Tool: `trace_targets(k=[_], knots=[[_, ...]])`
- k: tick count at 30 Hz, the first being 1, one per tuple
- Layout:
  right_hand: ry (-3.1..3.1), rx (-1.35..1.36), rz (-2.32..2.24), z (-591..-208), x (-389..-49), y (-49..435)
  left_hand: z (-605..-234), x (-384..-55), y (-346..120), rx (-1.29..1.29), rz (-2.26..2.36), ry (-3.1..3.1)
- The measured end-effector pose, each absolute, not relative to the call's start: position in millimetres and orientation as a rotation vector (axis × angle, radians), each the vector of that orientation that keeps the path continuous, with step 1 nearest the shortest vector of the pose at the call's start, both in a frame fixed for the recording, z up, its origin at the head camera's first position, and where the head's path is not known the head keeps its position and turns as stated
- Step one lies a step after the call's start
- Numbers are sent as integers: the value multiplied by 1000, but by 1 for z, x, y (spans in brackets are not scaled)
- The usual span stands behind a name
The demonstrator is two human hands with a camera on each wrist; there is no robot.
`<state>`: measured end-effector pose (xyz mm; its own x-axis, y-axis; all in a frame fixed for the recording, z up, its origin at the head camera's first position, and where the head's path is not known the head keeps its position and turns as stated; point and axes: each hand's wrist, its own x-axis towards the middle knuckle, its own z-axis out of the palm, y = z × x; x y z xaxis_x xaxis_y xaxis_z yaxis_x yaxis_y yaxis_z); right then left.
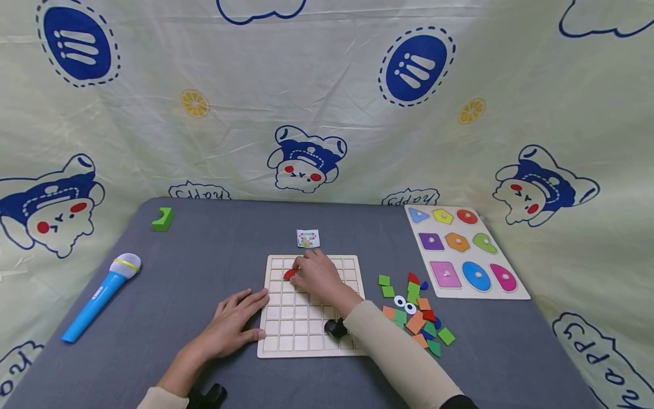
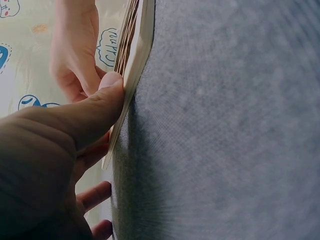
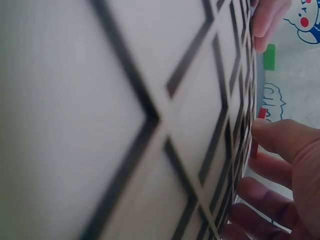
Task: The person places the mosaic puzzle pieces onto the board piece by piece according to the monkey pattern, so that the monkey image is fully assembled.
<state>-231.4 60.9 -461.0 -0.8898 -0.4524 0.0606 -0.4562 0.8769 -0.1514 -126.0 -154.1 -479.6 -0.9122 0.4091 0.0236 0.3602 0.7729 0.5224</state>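
Red tile [image 1: 289,275] is pinched by the right hand [image 1: 319,276]; stretched-out left hand [image 1: 236,322] touching the grid board [image 1: 286,328] should steady it.

Head cam: high over table [image 1: 214,238], farthest, faces fwd/down. L cam [image 1: 212,396]: low, close, fwd, nr board [image 1: 286,328]; R cam [image 1: 335,328] ditto, over near-right corner. All share board.

L hand [image 2: 60,135], x1: lower L of view, thumb tip on edge of board; other fingers below, partly hidden. Board [image 2: 143,42], x1: pale, approx. edge-on, dk lines on top. R hand [image 2: 77,45], x1: upper L, partly cropped. Table [image 2: 225,125]: gray, fills R side. Backdrop [image 2: 30,65]: pale, w/ blue & orange prints.
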Motion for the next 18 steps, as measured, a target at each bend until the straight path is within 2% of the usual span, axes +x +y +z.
trace_targets(k=[18], knots=[[-3033,745,193,-460,-232,58,-478,-126,-154,632,812,2878]])
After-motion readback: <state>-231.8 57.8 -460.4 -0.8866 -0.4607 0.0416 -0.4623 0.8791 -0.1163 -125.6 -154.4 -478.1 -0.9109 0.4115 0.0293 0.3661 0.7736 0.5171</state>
